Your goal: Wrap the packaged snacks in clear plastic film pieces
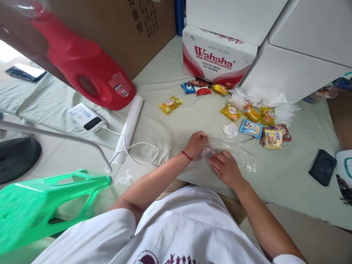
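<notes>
A clear plastic bag (pixel 240 152) lies flat on the pale green sheet in front of me. My left hand (pixel 196 145), with a red string at its wrist, pinches the bag's left edge. On the same edge, a little nearer to me, the fingers of my right hand (pixel 227 167) are closed on the film. Past the bag are a small crumpled clear wrapper (pixel 230 129), a blue snack packet (pixel 250 128) and yellow snack packets (pixel 230 112). One more yellow packet (pixel 170 105) lies apart, beyond my left hand.
A Wahaha carton (pixel 217 55) stands at the back, with piled clear bags (pixel 266 101) at its right. On the left are a red jug (pixel 88 69), a white roll (pixel 129 128), a cabled power bank (pixel 87 117) and a green stool (pixel 41 205). A black wallet-like item (pixel 322 167) lies right.
</notes>
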`<state>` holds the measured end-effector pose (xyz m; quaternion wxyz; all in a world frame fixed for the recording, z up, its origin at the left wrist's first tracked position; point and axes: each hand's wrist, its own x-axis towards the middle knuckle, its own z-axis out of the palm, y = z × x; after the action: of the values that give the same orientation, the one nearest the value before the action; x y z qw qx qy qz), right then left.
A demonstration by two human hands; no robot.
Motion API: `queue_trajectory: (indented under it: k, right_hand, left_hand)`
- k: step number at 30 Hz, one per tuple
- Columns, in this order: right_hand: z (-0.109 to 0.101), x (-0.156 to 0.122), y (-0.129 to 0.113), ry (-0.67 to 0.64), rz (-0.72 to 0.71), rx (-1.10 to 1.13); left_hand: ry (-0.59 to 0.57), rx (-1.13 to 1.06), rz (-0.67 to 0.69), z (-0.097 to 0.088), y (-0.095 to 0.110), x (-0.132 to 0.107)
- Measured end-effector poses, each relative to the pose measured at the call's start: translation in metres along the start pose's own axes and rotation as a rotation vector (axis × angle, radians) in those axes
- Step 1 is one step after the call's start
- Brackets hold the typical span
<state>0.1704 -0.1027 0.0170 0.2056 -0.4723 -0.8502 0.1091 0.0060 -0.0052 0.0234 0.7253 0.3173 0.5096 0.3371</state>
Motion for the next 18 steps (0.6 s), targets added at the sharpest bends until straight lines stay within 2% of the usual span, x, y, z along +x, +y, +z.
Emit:
queue_trajectory:
  k: [3, 7, 9, 11, 13, 15, 18]
  right_hand:
    - [0.002, 0.007, 0.0, 0.055, 0.046, 0.13]
    - [0.002, 0.016, -0.002, 0.1, 0.155, 0.26]
    - [0.003, 0.019, -0.003, 0.102, 0.234, 0.32]
    - [0.006, 0.021, -0.005, 0.121, 0.331, 0.4]
    - [0.01, 0.024, -0.008, 0.149, 0.439, 0.501]
    - [0.015, 0.027, -0.014, 0.169, 0.548, 0.654]
    - [0.017, 0.036, -0.029, 0.219, 0.671, 0.993]
  left_hand:
    - [-0.054, -0.07, 0.007, -0.007, 0.004, 0.002]
    - [-0.157, -0.239, 0.097, -0.022, 0.008, -0.001]
    - [-0.067, -0.199, 0.208, -0.03, 0.006, -0.009]
    - [0.102, -0.072, 0.352, -0.036, 0.0, -0.021]
    - [0.265, 0.064, 0.428, -0.04, -0.009, -0.036]
    - [0.348, 0.154, 0.38, -0.041, -0.02, -0.052]
    - [0.351, 0.228, 0.276, -0.038, -0.035, -0.066]
